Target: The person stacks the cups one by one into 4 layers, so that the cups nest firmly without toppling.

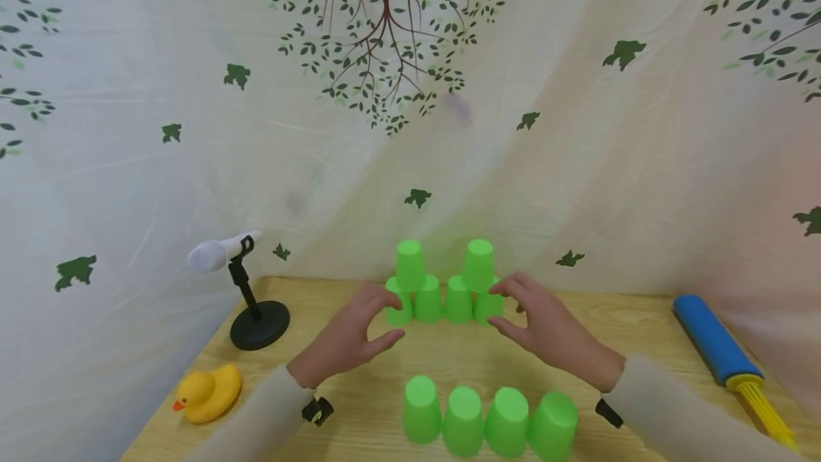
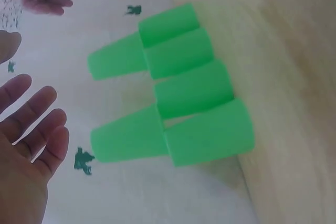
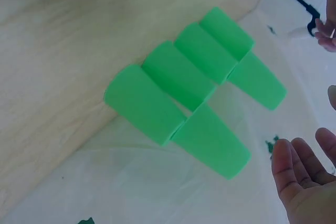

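Toward the back of the table, green plastic cups stand upside down as two small pyramids side by side. Each has one cup balanced across two lower ones: the left top cup (image 1: 409, 264) and the right top cup (image 1: 478, 266). My left hand (image 1: 349, 334) hovers left of the pyramids, fingers loosely curved and holding nothing. On the other side, my right hand (image 1: 554, 330) overlaps the right pyramid's outer lower cup in the head view, its thumb and fingers apart. Both wrist views show the palms bare. Nearer me, several more upturned cups (image 1: 464, 421) form a row.
A white microphone (image 1: 214, 255) on a black stand (image 1: 259, 325) is at the left, with a yellow rubber duck (image 1: 208, 394) in front of it. At the right edge lies a blue and yellow pump-like tube (image 1: 718, 341). A leaf-patterned cloth (image 1: 359, 184) hangs behind the wooden table (image 1: 359, 408).
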A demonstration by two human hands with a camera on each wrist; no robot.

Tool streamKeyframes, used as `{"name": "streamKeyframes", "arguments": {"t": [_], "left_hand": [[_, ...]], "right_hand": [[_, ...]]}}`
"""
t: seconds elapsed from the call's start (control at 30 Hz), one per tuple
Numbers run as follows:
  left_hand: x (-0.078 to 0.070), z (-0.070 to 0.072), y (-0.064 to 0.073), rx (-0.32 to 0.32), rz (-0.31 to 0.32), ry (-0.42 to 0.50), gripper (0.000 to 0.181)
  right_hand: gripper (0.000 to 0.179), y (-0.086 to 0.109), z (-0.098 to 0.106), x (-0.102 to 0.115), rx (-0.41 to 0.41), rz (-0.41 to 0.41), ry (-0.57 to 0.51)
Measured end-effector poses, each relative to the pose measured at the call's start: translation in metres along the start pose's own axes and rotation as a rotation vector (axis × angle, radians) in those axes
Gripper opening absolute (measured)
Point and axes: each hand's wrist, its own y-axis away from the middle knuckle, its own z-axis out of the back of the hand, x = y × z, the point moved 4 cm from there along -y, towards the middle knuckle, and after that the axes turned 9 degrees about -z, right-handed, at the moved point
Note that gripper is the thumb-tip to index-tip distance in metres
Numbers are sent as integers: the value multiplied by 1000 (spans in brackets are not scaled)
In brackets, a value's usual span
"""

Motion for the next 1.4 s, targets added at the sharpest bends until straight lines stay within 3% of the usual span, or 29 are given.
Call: {"name": "streamKeyframes", "arguments": {"t": [0.2, 0.5, 0.77, 1.0, 1.4], "left_hand": [[-21, -14, 16, 93, -6, 92, 29], [-34, -34, 33, 187, -16, 210, 27], [-39, -39, 37, 204, -16, 237, 28], [-38, -44, 40, 227, -4, 231, 28], [-40, -48, 41, 201, -25, 252, 24]], "right_hand": [[36, 23, -11, 16, 96, 53, -36], [31, 47, -37, 28, 240, 161, -74], [28, 58, -48, 32, 306, 209, -67], [28, 59, -52, 34, 355, 195, -90], [27, 59, -56, 36, 335, 195, -120]]}}
